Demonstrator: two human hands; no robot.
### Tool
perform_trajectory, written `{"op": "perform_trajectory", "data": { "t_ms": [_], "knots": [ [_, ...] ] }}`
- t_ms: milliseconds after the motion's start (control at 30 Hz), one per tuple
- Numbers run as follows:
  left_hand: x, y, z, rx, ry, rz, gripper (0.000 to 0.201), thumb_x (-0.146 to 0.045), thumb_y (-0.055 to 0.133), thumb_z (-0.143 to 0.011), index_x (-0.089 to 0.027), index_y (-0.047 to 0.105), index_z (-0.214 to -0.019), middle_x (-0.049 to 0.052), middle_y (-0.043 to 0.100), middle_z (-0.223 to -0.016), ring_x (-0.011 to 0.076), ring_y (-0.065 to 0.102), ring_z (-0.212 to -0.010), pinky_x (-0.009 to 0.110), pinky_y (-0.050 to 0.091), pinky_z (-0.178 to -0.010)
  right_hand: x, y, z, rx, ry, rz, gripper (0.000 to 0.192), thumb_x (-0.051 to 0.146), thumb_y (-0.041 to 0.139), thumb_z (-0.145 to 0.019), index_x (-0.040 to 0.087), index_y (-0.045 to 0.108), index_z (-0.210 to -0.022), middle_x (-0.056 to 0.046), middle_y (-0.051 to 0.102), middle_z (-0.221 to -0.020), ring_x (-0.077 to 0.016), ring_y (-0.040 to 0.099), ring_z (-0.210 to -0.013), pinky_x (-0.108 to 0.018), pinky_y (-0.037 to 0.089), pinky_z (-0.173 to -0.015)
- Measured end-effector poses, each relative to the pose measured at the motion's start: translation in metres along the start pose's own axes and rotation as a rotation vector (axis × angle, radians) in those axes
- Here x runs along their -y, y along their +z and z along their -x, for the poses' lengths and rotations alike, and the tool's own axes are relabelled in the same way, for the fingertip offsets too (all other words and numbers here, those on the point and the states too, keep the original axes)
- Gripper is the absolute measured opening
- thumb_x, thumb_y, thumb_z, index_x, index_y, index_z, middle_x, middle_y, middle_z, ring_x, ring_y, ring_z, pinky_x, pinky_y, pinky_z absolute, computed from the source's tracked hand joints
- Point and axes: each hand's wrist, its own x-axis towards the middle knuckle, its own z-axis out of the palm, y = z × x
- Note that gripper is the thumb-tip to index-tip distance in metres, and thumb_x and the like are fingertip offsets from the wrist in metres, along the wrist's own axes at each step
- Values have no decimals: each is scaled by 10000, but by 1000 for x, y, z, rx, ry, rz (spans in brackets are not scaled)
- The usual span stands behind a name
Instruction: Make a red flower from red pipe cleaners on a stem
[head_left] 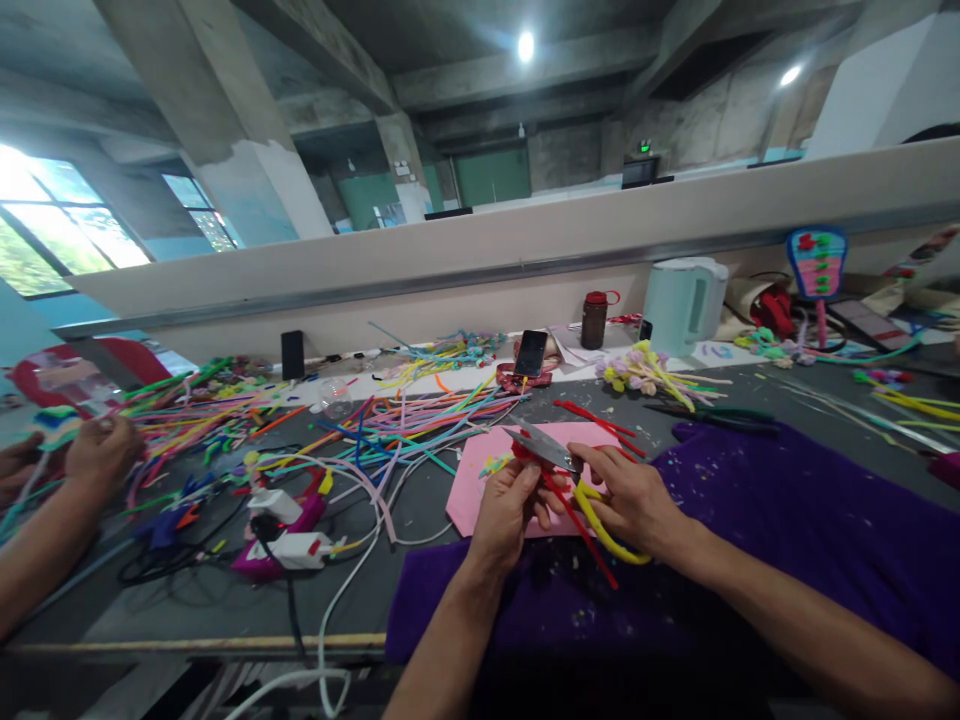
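Right of the right hand (628, 497): low passage over crumpled purple cloth (817, 510); dark green-handled tool (731, 416) lies along its far edge. Left: magenta-and-white power strip (289, 550) and looping white cable (327, 622) obstruct the dark grey tabletop (187, 605). Ahead-left: tangled multicoloured fuzzy stems (442, 410).

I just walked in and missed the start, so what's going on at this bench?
The person's right hand holds yellow-handled scissors, and their left hand pinches red pipe cleaners by the blades, above a pink sheet. Whether the blades are cutting is hard to tell. At the far left, a co-worker's hand is beside a striped pastel piece. Loose colored pipe cleaners lie between them.
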Motion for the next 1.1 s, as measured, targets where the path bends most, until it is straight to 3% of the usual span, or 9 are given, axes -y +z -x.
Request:
{"op": "perform_trajectory", "data": {
  "t_ms": [233,567,767,900,1100],
  "knots": [
    [-2,-1,-1,-40,-8,-33,309,-382,621,-704,-107,565,-834,91,672,-768,92,562,-436,166,387,-341,-5,4,2,-42,-28,-13,505,211,532,-751,168,410,-1239,-98,592,-949,-177,574,-759,-257,469,-605],
    [0,-4,-2,-29,22,-27,281,-358,587,-741,-109,568,-869,81,669,-757,91,560,-444,168,385,-343,-7,4,3,6,-22,-87,513,174,524,-757,178,397,-1254,-65,597,-864,-143,547,-636,-253,444,-581],
    [-3,-6,-1,-49,1,15,283,-356,584,-745,-104,573,-874,72,661,-719,82,549,-429,150,360,-333,-3,-7,-2,-42,95,-235,489,321,575,-757,185,446,-1209,-35,605,-813,-125,533,-608,-235,436,-572],
    [-5,-6,0,-59,3,38,273,-347,582,-749,-103,576,-870,61,656,-707,71,541,-418,141,347,-334,-2,-14,-5,-45,155,-185,512,397,572,-748,199,454,-1206,-34,611,-831,-135,546,-626,-245,435,-569],
    [-5,-6,0,-51,7,24,280,-363,573,-752,-109,569,-869,68,661,-729,70,538,-421,148,334,-330,-1,-7,-2,-40,80,-133,510,410,579,-736,187,476,-1183,-40,613,-807,-129,551,-593,-237,429,-541]
  ]
}}
